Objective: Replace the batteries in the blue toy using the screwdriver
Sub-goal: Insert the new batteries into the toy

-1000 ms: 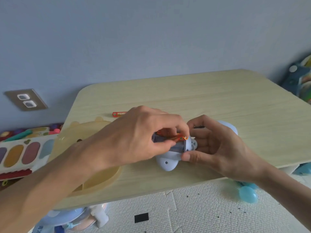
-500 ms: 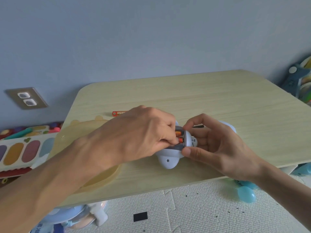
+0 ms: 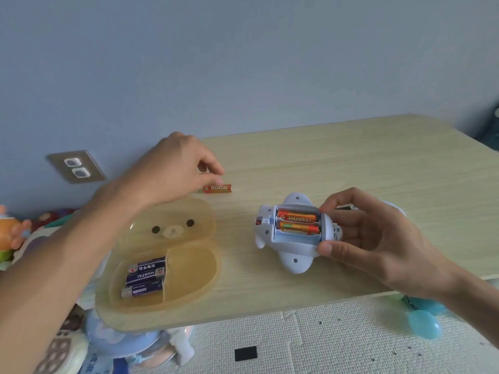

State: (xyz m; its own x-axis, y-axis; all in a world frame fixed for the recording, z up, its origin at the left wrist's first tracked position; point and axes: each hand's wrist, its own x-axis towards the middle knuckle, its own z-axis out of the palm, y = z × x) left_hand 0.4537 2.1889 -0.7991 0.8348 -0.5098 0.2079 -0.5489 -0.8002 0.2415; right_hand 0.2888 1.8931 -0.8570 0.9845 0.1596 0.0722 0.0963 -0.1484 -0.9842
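The pale blue toy (image 3: 294,259) lies belly-up on the wooden table (image 3: 351,168), its battery bay open with two orange batteries (image 3: 297,222) seated inside. My right hand (image 3: 370,236) grips the toy's right end between thumb and fingers. My left hand (image 3: 175,168) hovers at the table's far left, thumb and forefinger pinched just above the left end of a loose orange battery (image 3: 218,188); whether they touch it is unclear. A dark tool tip (image 3: 343,208), possibly the screwdriver, peeks out behind my right fingers.
A translucent yellow bear-shaped tray (image 3: 189,268) sits near the front left edge, holding three purple batteries (image 3: 144,276) in its left compartment. Toys lie on the floor mat (image 3: 324,338) below, among them a turquoise egg (image 3: 424,323). A wall socket (image 3: 75,167) is at left.
My left hand left the toy's battery bay and moved back-left to the loose orange battery. The bay with two orange batteries is now exposed. My right hand keeps holding the toy.
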